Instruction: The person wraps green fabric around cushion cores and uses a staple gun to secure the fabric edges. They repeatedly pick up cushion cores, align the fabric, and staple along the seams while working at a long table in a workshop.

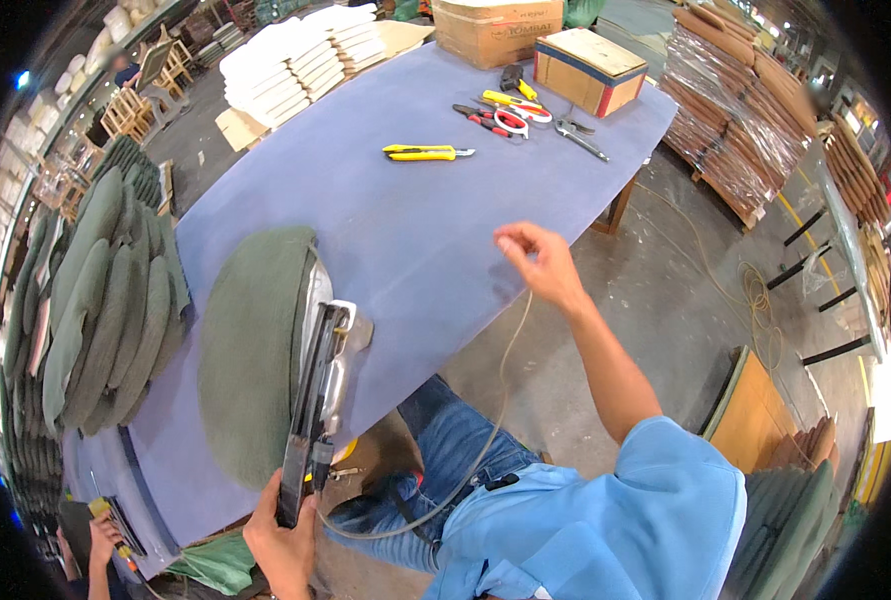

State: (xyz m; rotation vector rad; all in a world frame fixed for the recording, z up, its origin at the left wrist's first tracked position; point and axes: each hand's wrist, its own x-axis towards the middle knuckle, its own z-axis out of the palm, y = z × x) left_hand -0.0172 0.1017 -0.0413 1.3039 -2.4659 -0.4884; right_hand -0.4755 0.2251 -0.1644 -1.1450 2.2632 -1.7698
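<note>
My left hand [283,545] is wrapped round the lower end of a pneumatic staple gun [335,360] with a long black magazine and a silver body. The tool lies along the right edge of a dark green padded seat cushion [250,350], whose silvery underside shows at that edge. Over the table's near edge, my right hand [540,262] is raised with its fingers curled together; whatever is in them, if anything, is hidden. A pale air hose [495,420] runs from the staple gun's base up toward my right wrist.
On the blue table [405,240] lie a yellow utility knife [425,153], red-handled scissors [510,122], pruning shears [580,138] and cardboard boxes [590,72]. Green cushions [115,300] are stacked at left; wrapped brown ones [730,100] at right. A co-worker's hand [103,535] holds a tool at lower left.
</note>
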